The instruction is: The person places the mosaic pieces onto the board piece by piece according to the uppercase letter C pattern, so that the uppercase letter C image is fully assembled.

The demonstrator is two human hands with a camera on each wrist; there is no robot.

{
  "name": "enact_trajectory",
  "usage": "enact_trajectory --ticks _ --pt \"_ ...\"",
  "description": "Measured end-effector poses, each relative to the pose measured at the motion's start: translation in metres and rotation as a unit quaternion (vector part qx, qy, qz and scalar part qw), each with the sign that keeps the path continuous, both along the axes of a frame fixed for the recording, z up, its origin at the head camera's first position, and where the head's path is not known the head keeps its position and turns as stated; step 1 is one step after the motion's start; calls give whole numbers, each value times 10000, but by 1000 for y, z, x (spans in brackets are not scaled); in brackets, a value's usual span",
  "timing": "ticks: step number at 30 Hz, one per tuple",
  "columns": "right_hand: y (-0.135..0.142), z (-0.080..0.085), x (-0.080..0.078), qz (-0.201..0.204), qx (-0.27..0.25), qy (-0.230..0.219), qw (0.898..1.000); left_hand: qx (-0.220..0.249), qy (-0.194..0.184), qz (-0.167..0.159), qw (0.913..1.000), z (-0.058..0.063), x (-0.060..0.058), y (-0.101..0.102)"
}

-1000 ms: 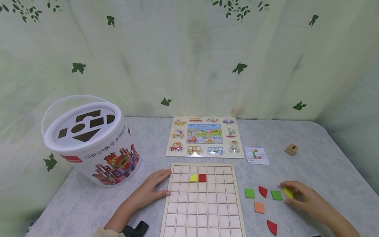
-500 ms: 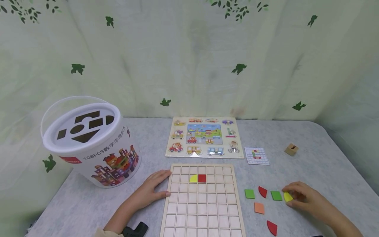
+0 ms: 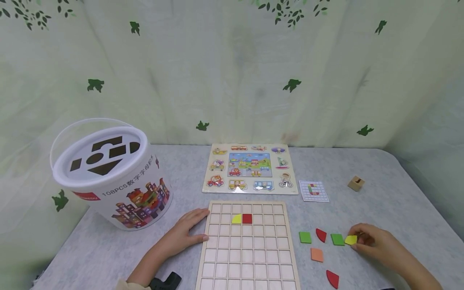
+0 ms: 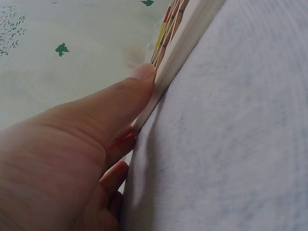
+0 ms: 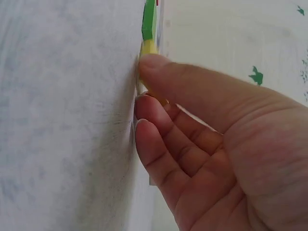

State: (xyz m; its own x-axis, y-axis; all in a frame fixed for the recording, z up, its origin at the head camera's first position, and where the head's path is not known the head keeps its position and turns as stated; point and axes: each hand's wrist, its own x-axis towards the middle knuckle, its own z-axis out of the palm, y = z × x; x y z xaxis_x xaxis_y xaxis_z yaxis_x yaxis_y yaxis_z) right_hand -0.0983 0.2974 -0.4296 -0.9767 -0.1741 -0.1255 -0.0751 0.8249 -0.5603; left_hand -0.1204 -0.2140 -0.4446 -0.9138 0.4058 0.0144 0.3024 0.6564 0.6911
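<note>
My right hand [image 3: 378,245] pinches a yellow quarter-circle tile [image 3: 350,240] between thumb and fingers, low over the tabletop right of a green square tile [image 3: 337,239]. In the right wrist view the thumb partly covers this yellow tile [image 5: 150,46], whose edge meets the green tile [image 5: 149,21]. My left hand [image 3: 183,230] rests at the left edge of a wooden grid board [image 3: 247,243], fingertips and thumb touching its frame. The left wrist view has the thumb [image 4: 130,91] lying along the board's side. A yellow quarter-circle [image 3: 237,219] and a red square [image 3: 247,218] sit side by side in the grid.
Right of the board lie another green square [image 3: 305,237], an orange square [image 3: 317,255] and two red quarter-circles [image 3: 321,235]. Behind are a pattern card [image 3: 313,191], a small wooden block [image 3: 356,183] and a picture puzzle [image 3: 250,189]. A white bucket [image 3: 112,189] stands at left.
In my right fingers the yellow tile has turned, and its left end now reaches the green square. The right hand has shifted only slightly; the left hand has stayed at the board's edge.
</note>
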Motion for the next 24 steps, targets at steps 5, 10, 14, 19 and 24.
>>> enact_trajectory --ticks 5,10,14,19,24 --pt "0 -2 0 19 -105 132 9999 -9 9 8 10000 0 0 0" --pt "-1 0 -1 -240 -513 -143 9983 -31 -4 19 10000 -1 1 0" --pt "-6 7 -2 -285 -1516 -368 9873 -30 -36 26 10000 -2 0 -1" --pt "-19 17 -3 400 -2743 -432 9599 -26 -8 7 10000 -2 0 -1" --pt "-46 25 -7 669 -3107 -452 9471 2 21 -13 10000 -2 0 -1"
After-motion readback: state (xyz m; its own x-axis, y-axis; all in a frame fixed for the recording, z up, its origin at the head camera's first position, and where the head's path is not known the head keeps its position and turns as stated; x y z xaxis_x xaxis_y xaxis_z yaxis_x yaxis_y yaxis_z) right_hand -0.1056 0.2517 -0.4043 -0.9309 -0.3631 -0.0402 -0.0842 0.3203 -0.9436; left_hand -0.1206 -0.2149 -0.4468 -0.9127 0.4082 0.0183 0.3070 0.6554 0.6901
